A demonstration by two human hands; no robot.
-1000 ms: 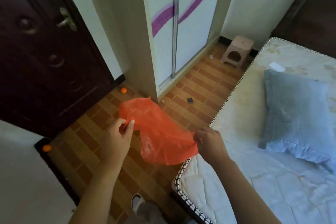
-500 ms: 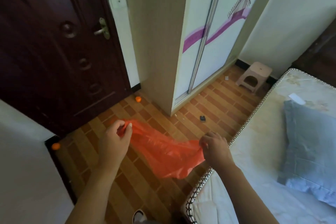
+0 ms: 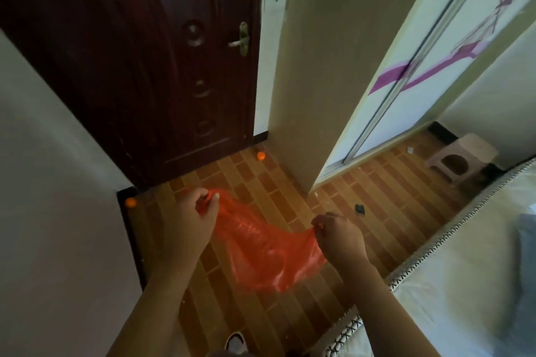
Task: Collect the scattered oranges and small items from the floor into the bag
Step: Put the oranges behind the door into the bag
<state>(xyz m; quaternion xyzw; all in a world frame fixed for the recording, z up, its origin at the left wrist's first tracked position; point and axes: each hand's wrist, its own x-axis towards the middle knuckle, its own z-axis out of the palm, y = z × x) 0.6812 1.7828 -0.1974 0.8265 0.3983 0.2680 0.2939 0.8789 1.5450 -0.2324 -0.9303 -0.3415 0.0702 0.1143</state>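
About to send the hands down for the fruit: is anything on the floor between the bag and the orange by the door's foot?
Nothing visible. Both hands, left hand and right hand, grip the red bag above bare floor tiles. The orange lies in the open beyond it, near the door and wardrobe side.

A thin orange-red plastic bag (image 3: 261, 252) hangs stretched above the floor. One orange (image 3: 261, 155) lies far by the door, another (image 3: 131, 202) at the left wall; a small dark item (image 3: 360, 209) lies right.

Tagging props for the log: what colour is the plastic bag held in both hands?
Translucent orange-red plastic bag, seen in the head view, the only one.
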